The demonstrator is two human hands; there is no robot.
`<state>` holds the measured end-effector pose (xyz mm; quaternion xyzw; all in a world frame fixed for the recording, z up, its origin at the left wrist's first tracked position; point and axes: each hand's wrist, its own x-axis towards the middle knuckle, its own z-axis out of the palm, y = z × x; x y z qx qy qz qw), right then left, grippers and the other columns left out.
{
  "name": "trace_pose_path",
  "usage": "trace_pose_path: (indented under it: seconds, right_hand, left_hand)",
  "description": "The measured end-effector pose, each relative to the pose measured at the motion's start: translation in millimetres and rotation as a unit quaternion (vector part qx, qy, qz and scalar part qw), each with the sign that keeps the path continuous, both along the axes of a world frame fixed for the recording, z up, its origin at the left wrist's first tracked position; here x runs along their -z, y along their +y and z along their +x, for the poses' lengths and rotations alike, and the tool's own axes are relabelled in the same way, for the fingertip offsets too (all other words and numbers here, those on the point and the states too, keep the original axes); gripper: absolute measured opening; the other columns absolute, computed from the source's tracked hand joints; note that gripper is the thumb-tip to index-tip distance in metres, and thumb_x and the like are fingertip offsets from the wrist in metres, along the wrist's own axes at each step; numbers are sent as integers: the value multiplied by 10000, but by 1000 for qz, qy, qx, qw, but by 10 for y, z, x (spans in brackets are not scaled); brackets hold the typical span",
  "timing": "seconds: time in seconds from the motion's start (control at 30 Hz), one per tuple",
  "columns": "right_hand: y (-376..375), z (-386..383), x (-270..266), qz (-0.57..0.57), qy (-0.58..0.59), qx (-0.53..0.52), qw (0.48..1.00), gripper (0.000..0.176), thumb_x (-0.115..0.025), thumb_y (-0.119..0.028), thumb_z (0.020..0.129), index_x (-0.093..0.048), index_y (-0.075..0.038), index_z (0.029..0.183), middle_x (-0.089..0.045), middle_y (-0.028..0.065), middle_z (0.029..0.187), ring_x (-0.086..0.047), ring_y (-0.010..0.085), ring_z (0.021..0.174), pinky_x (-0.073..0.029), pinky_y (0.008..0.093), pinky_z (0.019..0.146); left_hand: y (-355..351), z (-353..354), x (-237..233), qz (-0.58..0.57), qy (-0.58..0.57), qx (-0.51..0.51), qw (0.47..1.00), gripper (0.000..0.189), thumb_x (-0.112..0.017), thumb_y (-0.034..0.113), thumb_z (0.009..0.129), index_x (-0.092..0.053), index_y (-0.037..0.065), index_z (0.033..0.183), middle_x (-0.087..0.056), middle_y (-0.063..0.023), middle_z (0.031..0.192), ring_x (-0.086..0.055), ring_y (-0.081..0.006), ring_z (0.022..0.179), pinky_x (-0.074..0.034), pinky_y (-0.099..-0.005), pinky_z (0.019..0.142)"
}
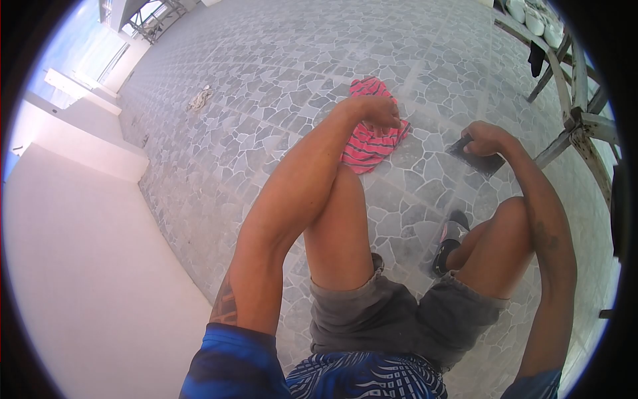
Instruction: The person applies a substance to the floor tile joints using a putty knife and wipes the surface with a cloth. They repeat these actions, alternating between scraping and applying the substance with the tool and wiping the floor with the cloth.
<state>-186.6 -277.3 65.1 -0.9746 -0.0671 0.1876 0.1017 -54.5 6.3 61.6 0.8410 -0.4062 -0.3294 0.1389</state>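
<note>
My left hand [382, 114] has its fingers curled in at the middle of a pink cloth with grey stripes [372, 151]. The cloth shows above and below the hand, and part of it is hidden behind the hand and my knee. To the right, my right hand [484, 138] is closed around the edge of a flat, dark, roughly rectangular piece [484, 161], whose exact kind I cannot make out. This piece is at or just above the stone-patterned floor [425, 176], beyond my right foot.
A low white wall [86, 219] runs along the left. A crumpled pale rag [199, 98] lies on the floor at the far left. At the right stands a wooden frame [565, 86] with a black cloth [535, 58] hanging on it and pale rounded objects [531, 20] on top.
</note>
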Motion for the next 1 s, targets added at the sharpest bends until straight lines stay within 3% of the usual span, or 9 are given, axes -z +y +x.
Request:
trace_pose_path:
  seconds: [1.0]
  right_hand:
    - [42, 5, -61, -20, 23, 9, 999, 404, -701, -184, 747, -683, -4, 1107, -696, 227, 1000, -666, 358, 957, -506, 418, 835]
  left_hand:
    - [-9, 31, 26, 4, -4, 3, 1000, 419, -545, 397, 932, -693, 8, 983, -727, -116, 829, -694, -210, 751, -544, -350, 674]
